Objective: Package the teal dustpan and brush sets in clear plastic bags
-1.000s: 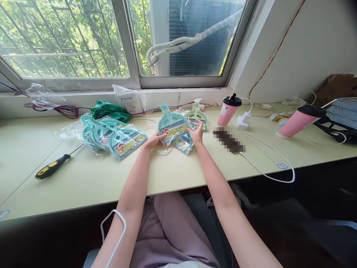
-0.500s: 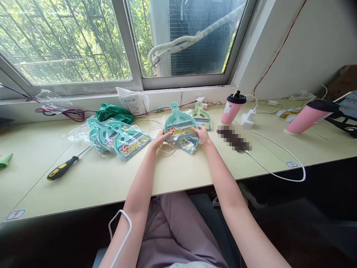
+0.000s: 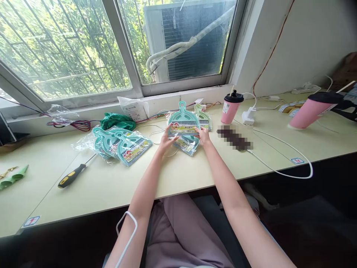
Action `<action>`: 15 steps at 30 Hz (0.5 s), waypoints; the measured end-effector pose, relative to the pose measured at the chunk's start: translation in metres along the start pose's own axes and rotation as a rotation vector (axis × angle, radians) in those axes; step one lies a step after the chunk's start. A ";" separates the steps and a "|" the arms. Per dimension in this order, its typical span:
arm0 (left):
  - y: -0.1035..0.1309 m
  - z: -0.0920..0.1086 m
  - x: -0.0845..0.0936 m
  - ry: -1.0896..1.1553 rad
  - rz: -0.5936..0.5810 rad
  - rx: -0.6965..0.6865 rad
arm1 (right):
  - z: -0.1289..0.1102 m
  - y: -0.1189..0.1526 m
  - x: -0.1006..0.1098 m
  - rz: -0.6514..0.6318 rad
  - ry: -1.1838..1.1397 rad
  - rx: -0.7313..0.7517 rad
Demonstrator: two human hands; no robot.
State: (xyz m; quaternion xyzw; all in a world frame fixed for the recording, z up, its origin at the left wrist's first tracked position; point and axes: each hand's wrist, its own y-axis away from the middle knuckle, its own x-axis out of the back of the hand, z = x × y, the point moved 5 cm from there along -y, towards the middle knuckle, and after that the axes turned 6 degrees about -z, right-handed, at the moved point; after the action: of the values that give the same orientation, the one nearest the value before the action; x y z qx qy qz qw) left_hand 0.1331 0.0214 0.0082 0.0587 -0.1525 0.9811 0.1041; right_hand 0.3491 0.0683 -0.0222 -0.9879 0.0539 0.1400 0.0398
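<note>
A packaged mini dustpan and brush set, mint green with a colourful label, is held up over the table with its handle pointing away from me. My left hand is closed around its lower left corner, the thumb along the bottom edge. At the lower right corner, my right hand pinches it with the thumb in front. Partly hidden beneath it lies another mint set. Just behind is a light green set, partly covered. Several wrapped mint sets overlap in a pile to the left.
A yellow-and-black screwdriver lies left of the pile. Behind are a crumpled green bag and a white plastic packet. Rightward stand a pink cup, a white charger, a blurred-out object with a cable, and another pink cup.
The view has shifted slightly. My left thumb has moved from the front of the label to the set's bottom edge. My right hand keeps its hold on the right corner.
</note>
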 end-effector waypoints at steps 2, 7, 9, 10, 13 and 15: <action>-0.003 -0.003 0.008 -0.002 0.089 0.009 | -0.001 0.003 -0.005 -0.054 0.013 0.017; -0.009 -0.019 0.021 0.086 0.148 0.105 | -0.006 0.009 -0.015 -0.190 0.017 0.072; -0.011 -0.024 0.022 0.117 0.161 0.144 | -0.006 0.010 -0.016 -0.214 0.007 0.078; -0.012 -0.026 0.021 0.126 0.180 0.156 | -0.005 0.009 -0.016 -0.223 -0.002 0.079; -0.014 -0.025 0.017 0.159 0.216 0.159 | -0.003 0.008 -0.017 -0.246 -0.032 0.071; -0.016 -0.024 0.012 0.180 0.206 0.144 | -0.002 0.008 -0.017 -0.245 -0.035 0.063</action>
State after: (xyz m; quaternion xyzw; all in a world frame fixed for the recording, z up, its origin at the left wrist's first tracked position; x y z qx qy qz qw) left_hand 0.1227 0.0461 -0.0082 -0.0381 -0.0768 0.9963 0.0114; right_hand 0.3323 0.0622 -0.0161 -0.9827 -0.0637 0.1495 0.0887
